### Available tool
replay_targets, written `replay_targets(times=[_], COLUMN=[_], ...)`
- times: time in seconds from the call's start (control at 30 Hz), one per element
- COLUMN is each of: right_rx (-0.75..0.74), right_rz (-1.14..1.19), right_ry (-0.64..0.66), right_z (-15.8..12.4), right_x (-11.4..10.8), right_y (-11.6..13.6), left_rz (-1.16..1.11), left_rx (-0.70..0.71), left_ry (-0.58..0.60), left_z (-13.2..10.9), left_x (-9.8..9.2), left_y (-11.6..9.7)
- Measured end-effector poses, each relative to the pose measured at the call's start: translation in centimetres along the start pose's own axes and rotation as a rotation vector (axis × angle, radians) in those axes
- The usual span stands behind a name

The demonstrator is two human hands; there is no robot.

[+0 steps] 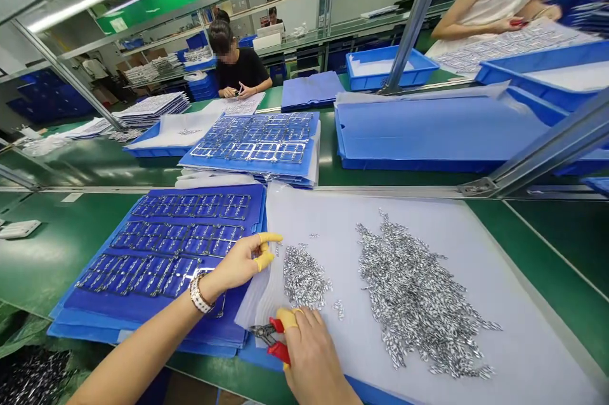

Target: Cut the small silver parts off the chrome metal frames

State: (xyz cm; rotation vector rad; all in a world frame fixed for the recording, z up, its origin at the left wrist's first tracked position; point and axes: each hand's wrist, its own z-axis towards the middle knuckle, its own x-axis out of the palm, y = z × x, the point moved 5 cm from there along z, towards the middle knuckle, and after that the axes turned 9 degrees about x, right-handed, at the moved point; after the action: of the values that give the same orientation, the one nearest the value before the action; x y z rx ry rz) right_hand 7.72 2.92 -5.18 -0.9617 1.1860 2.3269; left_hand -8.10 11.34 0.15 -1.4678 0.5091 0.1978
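Yellow finger covers sit on the fingertips of both hands. My left hand (246, 258) hovers by the left edge of the white sheet (328, 214), its thumb and forefinger apart. A small heap of shiny metal pieces (304, 278) lies just right of those fingertips. In my right hand (311, 354) are red-handled nippers (276, 338), their jaws pointing left, below the small heap. A much larger pile of like pieces (413, 291) spreads over the sheet to the right. Left of the sheet, rows of thin metal frames with small parts (166, 233) rest on a blue board (137, 306).
Behind the board stands a stack of blue sheets topped with more metal frames (252, 138). A large blue tray (428, 132) sits beyond a metal rail. Slanted metal posts (413, 18) cross the bench. Co-workers sit opposite, one in a black shirt (245, 68). Dark scraps (33, 376) lie lower left.
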Motion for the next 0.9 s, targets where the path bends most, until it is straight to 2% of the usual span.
replay_targets(times=[0.13, 0.27, 0.37, 0.47, 0.53, 0.6, 0.73, 0.83, 0.9], right_rx=[0.004, -0.009, -0.046, -0.043, -0.034, -0.037, -0.076, -0.016, 0.06], right_rz=[0.085, 0.091, 0.122, 0.171, 0.183, 0.188, 0.197, 0.222, 0.252], right_ry=[-0.166, -0.327, -0.449, -0.509, -0.436, -0.296, -0.107, 0.087, 0.239], right_z=[0.2, -0.6, -1.4, -2.0, -1.9, -1.7, -1.9, -2.4, -3.0], right_x=[-3.7, -7.6, -9.9, -10.9, -10.3, -8.9, -5.6, -3.1, -1.8], right_y=[-0.6, -1.2, -1.1, -0.6, -0.2, 0.1, 0.6, 0.8, 0.8], left_rz=[-0.177, -0.206, -0.182, -0.089, 0.064, 0.33, 0.935, 1.158, 1.229], left_rx=[0.015, 0.141, 0.237, 0.26, 0.267, 0.3, 0.361, 0.314, 0.31], left_ry=[0.04, 0.095, 0.075, 0.026, -0.011, -0.034, 0.025, 0.085, 0.038], left_z=[2.2, 4.0, 3.7, 2.2, 0.9, -0.3, -2.2, -2.8, -2.8], left_x=[1.4, 2.9, 2.9, 1.7, 0.4, -0.9, -2.8, -3.7, -3.9], left_y=[-2.0, -5.9, -8.8, -10.3, -10.1, -9.2, -5.7, -3.7, -3.8])
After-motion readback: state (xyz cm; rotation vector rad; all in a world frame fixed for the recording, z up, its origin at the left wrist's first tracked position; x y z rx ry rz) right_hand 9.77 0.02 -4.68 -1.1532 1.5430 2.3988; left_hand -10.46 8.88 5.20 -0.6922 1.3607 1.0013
